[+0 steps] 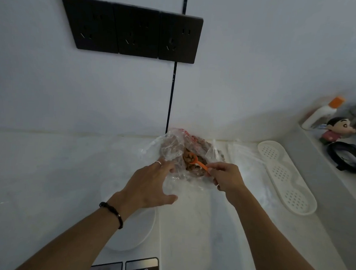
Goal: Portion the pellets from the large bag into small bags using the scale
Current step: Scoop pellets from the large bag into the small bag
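A large clear plastic bag full of brown pellets lies against the wall on the white counter. My right hand pinches the handle of a small orange spoon, whose bowl sits among the pellets inside the bag's mouth. My left hand holds the bag's left edge open, fingers on the plastic and thumb spread below. A white scale with a round platform stands near me, partly under my left forearm; its display is at the bottom edge. Clear small bags lie to the right.
A white perforated tray lies at the right. A raised ledge holds a white bottle with an orange cap, a small figurine and a black object. Three black wall sockets and a black cable are on the wall.
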The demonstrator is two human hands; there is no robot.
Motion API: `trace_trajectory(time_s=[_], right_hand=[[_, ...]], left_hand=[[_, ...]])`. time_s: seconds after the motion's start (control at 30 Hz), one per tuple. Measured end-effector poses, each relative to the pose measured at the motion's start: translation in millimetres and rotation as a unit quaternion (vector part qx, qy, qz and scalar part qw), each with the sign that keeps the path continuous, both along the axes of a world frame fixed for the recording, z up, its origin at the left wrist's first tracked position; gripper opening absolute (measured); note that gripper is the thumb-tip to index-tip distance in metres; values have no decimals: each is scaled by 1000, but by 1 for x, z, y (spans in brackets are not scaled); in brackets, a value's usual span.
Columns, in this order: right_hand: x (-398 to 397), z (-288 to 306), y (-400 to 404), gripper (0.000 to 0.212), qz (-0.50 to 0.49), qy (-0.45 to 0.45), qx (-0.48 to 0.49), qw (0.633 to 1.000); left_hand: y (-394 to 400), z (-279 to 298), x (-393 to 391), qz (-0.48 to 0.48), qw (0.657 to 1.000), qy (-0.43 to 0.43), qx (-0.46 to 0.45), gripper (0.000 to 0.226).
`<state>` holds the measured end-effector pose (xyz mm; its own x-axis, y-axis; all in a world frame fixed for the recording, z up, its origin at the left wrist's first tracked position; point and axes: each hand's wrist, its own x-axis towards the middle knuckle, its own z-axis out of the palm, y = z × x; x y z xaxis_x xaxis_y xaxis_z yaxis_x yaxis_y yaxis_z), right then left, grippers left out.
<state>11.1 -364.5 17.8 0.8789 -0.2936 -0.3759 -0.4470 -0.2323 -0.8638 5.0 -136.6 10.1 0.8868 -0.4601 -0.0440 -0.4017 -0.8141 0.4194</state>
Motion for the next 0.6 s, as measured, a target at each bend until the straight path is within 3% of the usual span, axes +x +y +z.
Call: trace_trajectory(time_s=[0.33, 0.6], right_hand=[[-26, 10, -12, 19, 0, -9, 77, 997], [-39, 42, -10, 18, 37, -24, 55, 998]], left_hand=[[-4, 0, -1, 27, 999, 0, -47, 57], [-3, 6, 2, 56, 996, 14, -64, 55]])
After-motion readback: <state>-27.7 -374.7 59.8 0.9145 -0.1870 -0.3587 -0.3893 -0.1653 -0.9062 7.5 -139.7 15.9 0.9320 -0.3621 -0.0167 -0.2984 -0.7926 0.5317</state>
